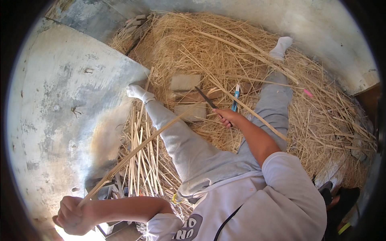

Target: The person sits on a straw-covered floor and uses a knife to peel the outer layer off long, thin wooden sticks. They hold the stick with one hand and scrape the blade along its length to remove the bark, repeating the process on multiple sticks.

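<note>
My right hand (226, 117) is closed round the handle of a dark-bladed knife (206, 96), whose blade points up and to the left over the bricks. At the lower left, my left hand (72, 215) grips the near end of a long, thin bamboo strip (138, 148). That strip runs diagonally across my left shin, its far end close to the knife blade. Whether the strip touches the blade I cannot tell. Just beyond my right hand lies a blue box cutter (236, 97) with its pale blade showing.
Pale shavings (173, 40) cover the floor, with long loose strips (241, 44) on top. Two bricks (185, 82) lie between my spread legs. Many split strips (140, 168) are piled beside my left leg. A worn wall (72, 88) stands at left; a pink object (308, 92) lies at right.
</note>
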`<act>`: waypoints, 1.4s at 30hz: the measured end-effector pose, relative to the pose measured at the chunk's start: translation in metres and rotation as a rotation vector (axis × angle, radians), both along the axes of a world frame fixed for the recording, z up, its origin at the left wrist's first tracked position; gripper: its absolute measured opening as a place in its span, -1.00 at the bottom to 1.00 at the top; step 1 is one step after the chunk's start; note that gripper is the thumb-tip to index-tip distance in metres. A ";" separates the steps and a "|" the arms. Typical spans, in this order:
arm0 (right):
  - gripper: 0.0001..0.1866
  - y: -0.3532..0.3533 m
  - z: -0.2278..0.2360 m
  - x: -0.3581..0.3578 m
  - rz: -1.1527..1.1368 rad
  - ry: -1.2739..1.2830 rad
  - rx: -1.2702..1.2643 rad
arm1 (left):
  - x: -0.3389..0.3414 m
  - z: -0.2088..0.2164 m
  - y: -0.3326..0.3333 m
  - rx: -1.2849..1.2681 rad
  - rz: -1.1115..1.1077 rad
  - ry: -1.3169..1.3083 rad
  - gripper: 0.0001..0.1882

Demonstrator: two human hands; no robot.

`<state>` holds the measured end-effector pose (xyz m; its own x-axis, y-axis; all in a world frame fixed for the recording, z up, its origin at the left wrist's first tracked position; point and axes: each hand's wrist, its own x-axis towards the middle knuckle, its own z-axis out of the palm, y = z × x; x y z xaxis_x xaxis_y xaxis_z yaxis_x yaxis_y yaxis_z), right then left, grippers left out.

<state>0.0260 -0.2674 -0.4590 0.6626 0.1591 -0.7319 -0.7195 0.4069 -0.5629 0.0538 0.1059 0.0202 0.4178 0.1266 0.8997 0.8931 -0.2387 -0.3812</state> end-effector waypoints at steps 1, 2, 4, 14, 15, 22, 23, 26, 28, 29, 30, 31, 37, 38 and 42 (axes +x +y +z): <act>-0.48 0.002 0.001 0.006 0.046 -0.111 -0.293 | -0.003 -0.002 0.010 0.004 -0.209 -0.058 -0.74; -0.48 0.005 0.001 0.013 0.091 -0.221 -0.586 | -0.006 -0.004 0.022 0.009 -0.419 -0.115 -0.73; -0.48 0.010 0.002 0.022 0.135 -0.318 -0.976 | -0.013 -0.008 0.027 -0.148 -0.949 -0.243 -0.71; -0.45 0.042 0.065 0.009 0.127 -0.807 -1.281 | -0.046 -0.005 0.004 -0.893 -1.795 -0.300 -0.65; -0.45 0.036 0.055 0.001 0.077 -0.851 -1.305 | -0.046 -0.005 0.008 -0.932 -1.839 -0.287 -0.65; -0.36 0.010 -0.047 -0.009 0.021 -0.180 -0.961 | -0.002 -0.022 0.054 -1.508 -2.694 -0.700 -0.66; -0.36 0.010 -0.042 -0.002 -0.035 -0.085 -0.593 | -0.001 -0.022 0.043 -1.497 -2.653 -0.842 -0.66; -0.34 0.019 -0.011 0.005 -0.146 0.021 -0.311 | -0.003 -0.024 0.037 -1.554 -2.782 -0.691 -0.66; -0.33 0.034 0.004 0.010 -0.137 -0.183 -0.615 | -0.008 -0.020 0.024 -1.349 -2.580 -0.801 -0.66; -0.35 0.041 0.008 0.009 -0.089 -0.338 -0.672 | -0.011 -0.019 0.024 -1.309 -2.543 -0.760 -0.67; -0.35 0.053 0.035 0.011 -0.013 -0.494 -0.717 | -0.014 -0.022 0.030 -1.258 -2.486 -0.727 -0.68; -0.35 0.060 0.070 0.012 0.062 -0.589 -0.773 | -0.019 -0.023 0.036 -1.207 -2.431 -0.697 -0.68; -0.39 0.036 0.028 0.004 0.049 -0.805 -1.279 | -0.032 -0.017 0.026 -0.987 -2.177 -0.591 -0.68; -0.38 0.014 -0.001 -0.005 0.203 -0.393 -1.232 | -0.020 -0.021 0.040 -1.095 -2.478 -0.743 -0.66; -0.40 0.009 -0.015 0.002 -0.026 0.124 -0.799 | -0.008 -0.029 0.023 -1.161 -2.484 -0.737 -0.63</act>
